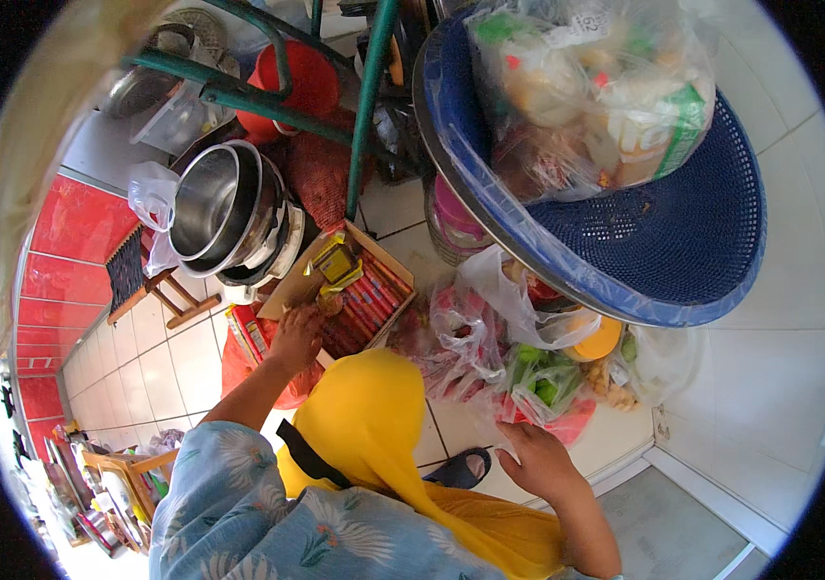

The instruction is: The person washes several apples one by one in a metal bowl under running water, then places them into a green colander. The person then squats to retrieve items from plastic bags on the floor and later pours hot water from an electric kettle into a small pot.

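Note:
My left hand is at the near left edge of a cardboard box on the floor. Its fingertips bend over the box's flap, and whether they grip anything is hidden. Rows of red packets fill the box, with a yellow-and-dark pack lying on top. Just left of the box, a red plastic bag holds a red-and-yellow carton. My right hand hovers with fingers apart and nothing in it. Nearest to it are a clear bag of green vegetables and a pink plastic bag.
A large blue plastic basket overhangs the right side, bearing a filled clear bag. Green metal legs rise behind the box. Stacked steel pots and a folding stool stand left. An orange-lidded jar sits among bags.

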The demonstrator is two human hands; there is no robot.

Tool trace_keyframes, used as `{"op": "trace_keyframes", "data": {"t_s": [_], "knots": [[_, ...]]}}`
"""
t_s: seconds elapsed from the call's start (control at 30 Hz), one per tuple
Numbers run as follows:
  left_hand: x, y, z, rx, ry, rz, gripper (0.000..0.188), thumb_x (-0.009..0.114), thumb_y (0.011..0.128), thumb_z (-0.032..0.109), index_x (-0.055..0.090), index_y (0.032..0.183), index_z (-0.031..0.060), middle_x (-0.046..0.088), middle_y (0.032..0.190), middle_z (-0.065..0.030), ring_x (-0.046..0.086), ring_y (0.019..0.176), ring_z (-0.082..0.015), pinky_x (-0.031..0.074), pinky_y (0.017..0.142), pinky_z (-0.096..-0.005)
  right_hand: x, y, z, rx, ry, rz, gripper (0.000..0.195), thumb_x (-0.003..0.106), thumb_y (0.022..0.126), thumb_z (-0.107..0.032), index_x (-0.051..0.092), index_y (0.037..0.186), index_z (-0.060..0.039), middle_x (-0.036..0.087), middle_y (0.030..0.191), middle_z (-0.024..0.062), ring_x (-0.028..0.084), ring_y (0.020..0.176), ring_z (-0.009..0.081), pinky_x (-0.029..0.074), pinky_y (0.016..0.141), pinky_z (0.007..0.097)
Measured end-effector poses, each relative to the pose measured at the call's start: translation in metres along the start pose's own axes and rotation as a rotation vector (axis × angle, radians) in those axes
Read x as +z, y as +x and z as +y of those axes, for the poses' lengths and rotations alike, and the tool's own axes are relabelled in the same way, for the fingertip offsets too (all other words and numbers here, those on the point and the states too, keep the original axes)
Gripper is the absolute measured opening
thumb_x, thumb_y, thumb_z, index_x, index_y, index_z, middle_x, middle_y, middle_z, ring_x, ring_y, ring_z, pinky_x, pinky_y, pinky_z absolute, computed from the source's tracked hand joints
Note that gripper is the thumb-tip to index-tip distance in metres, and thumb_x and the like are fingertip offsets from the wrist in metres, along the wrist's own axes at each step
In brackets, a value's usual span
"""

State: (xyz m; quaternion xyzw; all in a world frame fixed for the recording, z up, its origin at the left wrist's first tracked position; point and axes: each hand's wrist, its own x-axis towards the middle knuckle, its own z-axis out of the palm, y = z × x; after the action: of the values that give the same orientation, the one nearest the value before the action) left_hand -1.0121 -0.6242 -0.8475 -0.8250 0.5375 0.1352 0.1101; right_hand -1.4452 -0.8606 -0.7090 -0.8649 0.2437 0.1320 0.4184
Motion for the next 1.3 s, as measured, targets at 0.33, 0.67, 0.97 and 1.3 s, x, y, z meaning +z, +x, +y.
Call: {"op": "trace_keyframes", "data": {"t_s": [0.33,0.67,0.97,1.3], "knots": [[0.024,0.116,0.017,-0.739,-0.579,0.245,0.082,0.067,0.085,0.02,0.02,0.15,0.0011,0.029,0.145,-0.0228,0.04,0.129,-0.0453,0.041,0.107,-0.0475,-0.007,0.011,-0.035,-0.084,0.202,0.123,0.047,0.065,0.089,-0.022,0.052,0.13,-0.0019,0.062,0.115,0.0244,0.061,0.105,0.0403,0.05,0.088,0.0479],[0.038,0.12,0.025,-0.665,-0.909,0.349,0.084,0.065,0.088,0.021,0.015,0.151,-0.003,0.023,0.153,-0.0264,0.029,0.14,-0.0399,0.024,0.117,-0.0404,0.036,0.03,-0.016,-0.022,0.053,0.06,0.044,0.066,0.089,-0.022,0.056,0.127,-0.0026,0.066,0.109,0.0208,0.066,0.098,0.035,0.052,0.082,0.0427],[0.001,0.005,0.034,-0.356,-0.52,0.572,0.058,0.062,0.079,0.004,0.045,0.134,0.0008,0.044,0.138,-0.0255,0.046,0.127,-0.0419,0.039,0.107,-0.045,0.027,0.05,0.003,0.118,0.196,0.069,0.043,0.064,0.089,-0.026,0.056,0.125,-0.0035,0.068,0.1,0.0165,0.066,0.089,0.0352,0.053,0.079,0.0442],[0.172,-0.11,-0.058,-1.308,-0.688,0.454,0.115,0.085,0.063,0.044,0.025,0.146,-0.0069,0.04,0.144,-0.0289,0.039,0.136,-0.0417,0.033,0.113,-0.0462,0.015,0.064,-0.007,0.05,0.156,0.096,0.039,0.063,0.088,-0.02,0.059,0.123,-0.0038,0.068,0.092,0.0162,0.066,0.079,0.0318,0.053,0.072,0.0388]]}}
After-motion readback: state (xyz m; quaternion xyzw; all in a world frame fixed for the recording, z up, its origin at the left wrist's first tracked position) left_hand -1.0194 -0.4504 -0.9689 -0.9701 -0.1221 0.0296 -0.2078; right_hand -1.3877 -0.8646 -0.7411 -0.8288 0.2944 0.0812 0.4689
